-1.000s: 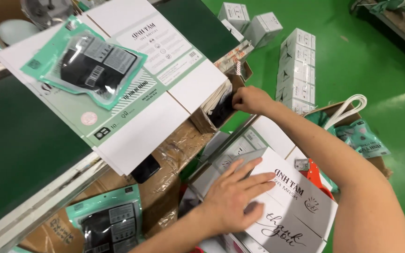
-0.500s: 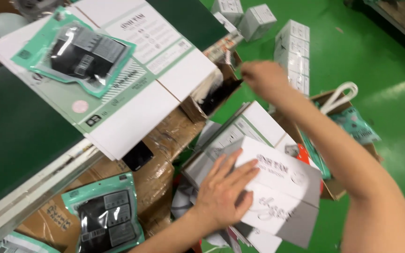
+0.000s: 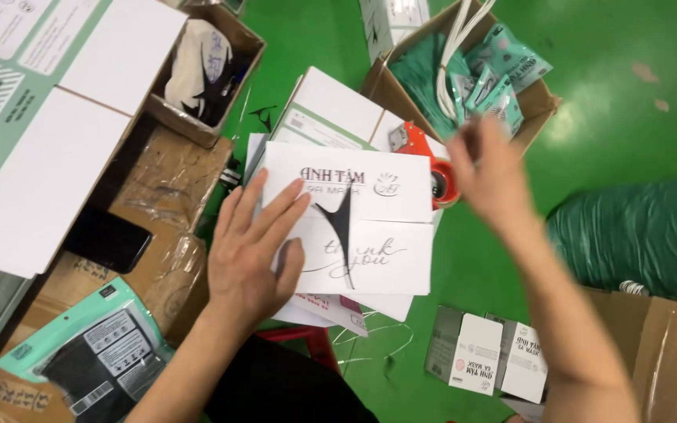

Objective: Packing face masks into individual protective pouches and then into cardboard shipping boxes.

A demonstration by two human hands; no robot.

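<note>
You're in a packing workshop or small warehouse. A painted green floor (image 3: 589, 94) fills everything from twelve to three o'clock. At one o'clock an open cardboard carton (image 3: 538, 102) holds teal product packets (image 3: 503, 70); flat white boxes (image 3: 346, 211) are stacked at centre, with a red tape dispenser (image 3: 432, 168) just beside them.

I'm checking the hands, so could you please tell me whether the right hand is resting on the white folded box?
No, the right hand is raised and blurred above the red tape dispenser; only the left hand lies flat on the white folded box.
</note>
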